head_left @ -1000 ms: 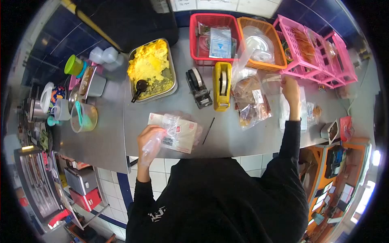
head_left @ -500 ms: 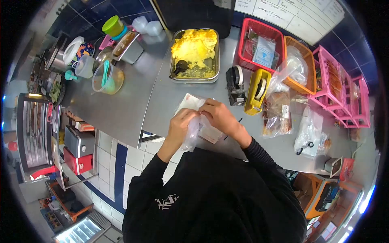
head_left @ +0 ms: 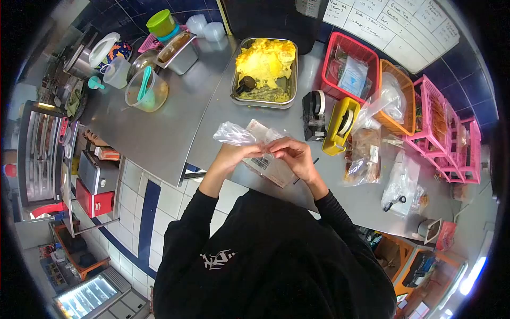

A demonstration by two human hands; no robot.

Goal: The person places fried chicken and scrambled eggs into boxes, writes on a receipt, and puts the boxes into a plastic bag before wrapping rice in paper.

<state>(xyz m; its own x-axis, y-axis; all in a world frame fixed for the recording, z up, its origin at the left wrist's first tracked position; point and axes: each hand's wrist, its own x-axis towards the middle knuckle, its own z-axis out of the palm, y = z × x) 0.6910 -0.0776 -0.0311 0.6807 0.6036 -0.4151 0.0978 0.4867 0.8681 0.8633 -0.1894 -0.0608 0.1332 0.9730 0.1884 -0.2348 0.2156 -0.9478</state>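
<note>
A clear plastic bag (head_left: 232,134) is pinched between my two hands over the counter's front edge. My left hand (head_left: 239,156) grips its gathered part, with the loose end flopping out to the left. Close beside it, my right hand (head_left: 292,155) is closed with its fingertips on the same plastic. Beneath both hands lies a flat whitish packet with printing (head_left: 273,171). Further back stands a metal tray (head_left: 289,100) holding a yellow, crumbly mash (head_left: 265,61) and a black scoop (head_left: 245,85).
Black (head_left: 314,114) and yellow (head_left: 340,127) tape dispensers stand to the right, before a red basket (head_left: 332,87), an orange basket (head_left: 396,123) and pink racks (head_left: 443,119). Bagged brown food (head_left: 364,154) lies near them. A clear tub (head_left: 159,101) with a turquoise utensil is at left.
The bag's loose end has swung from hanging below my hands to lying up and left. My hands stay together. The view has shifted slightly.
</note>
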